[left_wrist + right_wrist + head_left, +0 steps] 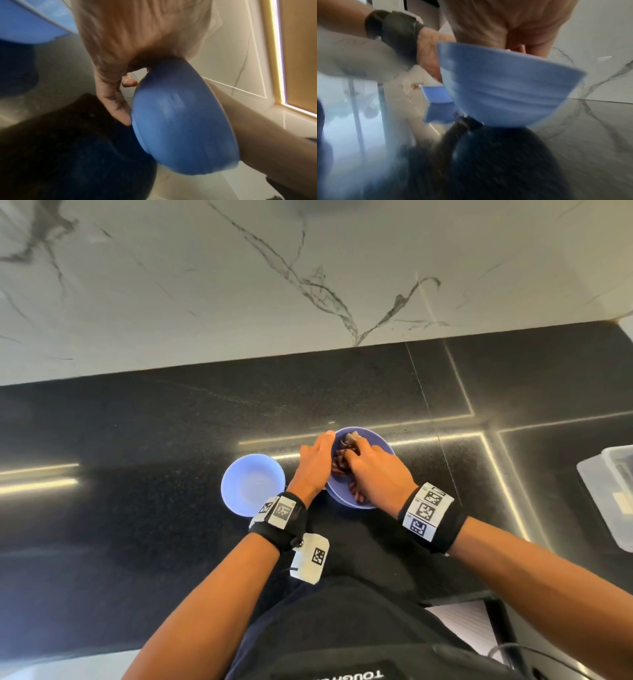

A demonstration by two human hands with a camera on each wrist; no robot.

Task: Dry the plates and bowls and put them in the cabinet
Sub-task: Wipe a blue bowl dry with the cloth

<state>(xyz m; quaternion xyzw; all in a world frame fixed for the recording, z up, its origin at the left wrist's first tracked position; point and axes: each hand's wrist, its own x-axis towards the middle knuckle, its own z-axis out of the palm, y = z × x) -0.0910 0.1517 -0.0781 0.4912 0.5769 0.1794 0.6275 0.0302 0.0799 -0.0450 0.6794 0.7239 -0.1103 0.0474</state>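
While left hand [317,463] steadies blue bowl [371,440] by rim on speckled black counter [171,419], right hand [378,470] presses patterned cloth [340,465] inside, grip clenched on it. Second blue bowl [251,484] just left, mouth up. Left wrist view: left grip curled on smooth round bowl wall, bowl tilted. Right wrist view: ridged outer wall visible, blurred; cloth hidden.

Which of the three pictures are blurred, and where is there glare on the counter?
Head view: mostly sharp, bright light strips glare on the black counter around the bowl. Left wrist view: the bowl and left hand are smeared and soft. Right wrist view: strongest motion blur, especially the lower part; the bowl's edges streak.
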